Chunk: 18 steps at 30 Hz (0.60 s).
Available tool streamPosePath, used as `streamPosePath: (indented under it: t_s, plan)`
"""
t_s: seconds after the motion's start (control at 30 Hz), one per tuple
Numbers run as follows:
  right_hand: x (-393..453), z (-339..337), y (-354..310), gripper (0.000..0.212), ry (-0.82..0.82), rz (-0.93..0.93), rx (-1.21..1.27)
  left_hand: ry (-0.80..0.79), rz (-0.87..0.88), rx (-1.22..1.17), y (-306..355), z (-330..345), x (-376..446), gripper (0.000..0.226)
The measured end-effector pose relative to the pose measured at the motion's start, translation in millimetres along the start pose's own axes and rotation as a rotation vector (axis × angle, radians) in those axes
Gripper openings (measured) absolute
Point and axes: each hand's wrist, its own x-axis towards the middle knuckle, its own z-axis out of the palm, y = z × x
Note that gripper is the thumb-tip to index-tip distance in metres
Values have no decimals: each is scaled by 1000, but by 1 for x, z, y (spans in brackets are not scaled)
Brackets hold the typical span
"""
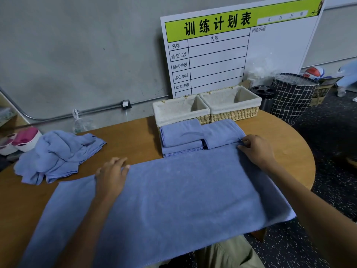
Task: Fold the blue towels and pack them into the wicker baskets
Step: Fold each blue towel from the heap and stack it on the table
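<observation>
1. Spread right under both our hands, the big blue towel (173, 200) covers the near part of the wooden table (125, 136) and hangs over its near edge.
2. Beyond our left hand and off to its left, a crumpled heap of blue towels (58, 153) lies on the table, apart from the flat towel.
3. Behind the baskets, well beyond our right hand, a white board (231, 51) with a green header leans on the wall.
4. Two wicker baskets (206, 109) with cloth liners stand side by side at the far edge, beyond our right hand.
5. Just beyond and left of our right hand, folded blue towels (193, 138) sit stacked in front of the baskets, touching the flat towel's far edge.
6. Our left hand (112, 176) rests on the towel's far edge, fingers lying fairly straight on the cloth.
7. Our right hand (257, 149) pinches the towel's far right corner between curled fingers and thumb.
</observation>
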Motion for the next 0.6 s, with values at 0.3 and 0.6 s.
streamPosePath:
  t_s: [0.3, 0.6]
  plan:
    - [23, -25, -8, 11, -319, 201, 438, -122, 165, -188, -23, -6, 13, 19]
    - [20, -41, -9, 19, -326, 13, 613, -311, 230, -354, -47, -14, 25, 16]
